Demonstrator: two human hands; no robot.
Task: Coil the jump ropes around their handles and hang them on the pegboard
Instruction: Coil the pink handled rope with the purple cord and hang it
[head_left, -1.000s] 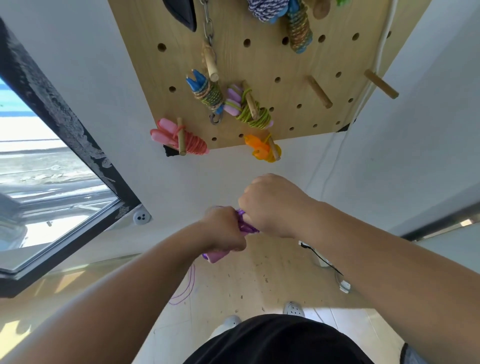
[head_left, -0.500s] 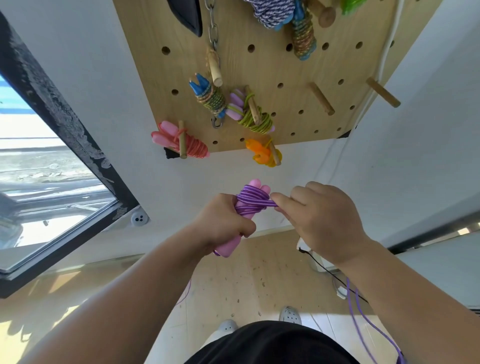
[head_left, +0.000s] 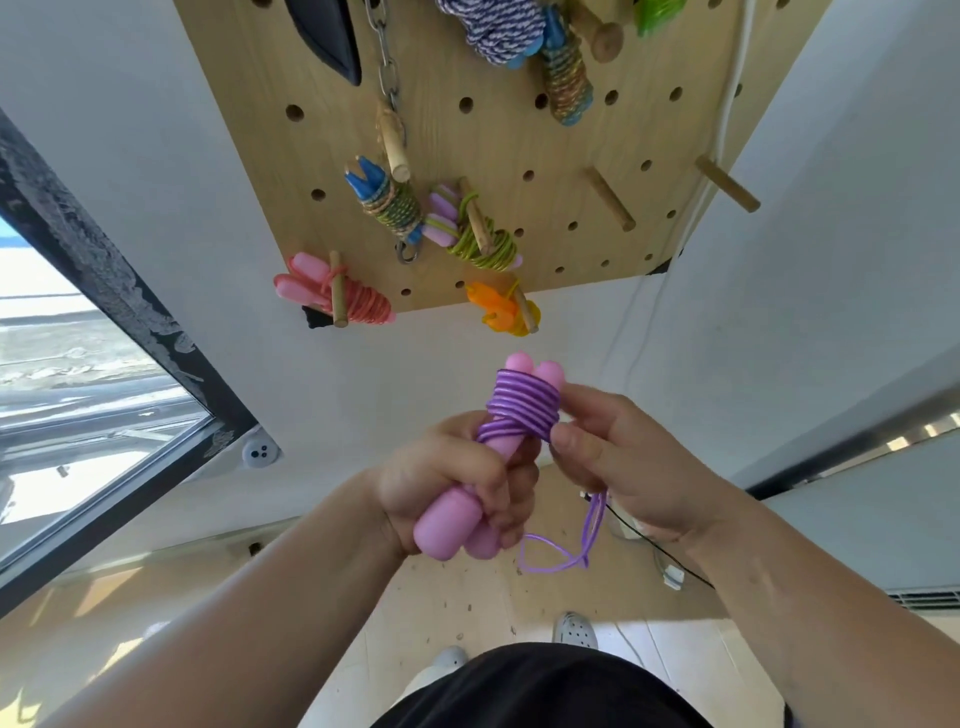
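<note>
Purple jump rope (head_left: 524, 410), centre frame below the pegboard (head_left: 519, 130), coiled on pink handles (head_left: 447, 525) gripped in left hand (head_left: 447, 478), right hand (head_left: 623, 467) pinching it beside the coil: likely springs loose on any slackening of that pinch, dangling loop (head_left: 561, 564) not yet wound.

Showing two pink handles (head_left: 447, 525) sitting side by side, tipping up. Wrapping tight around their tops: purple rope (head_left: 524, 408), loose end dangling below. Hanging on wooden pegboard (head_left: 493, 145) pegs: other coiled ropes (head_left: 363, 304).
</note>
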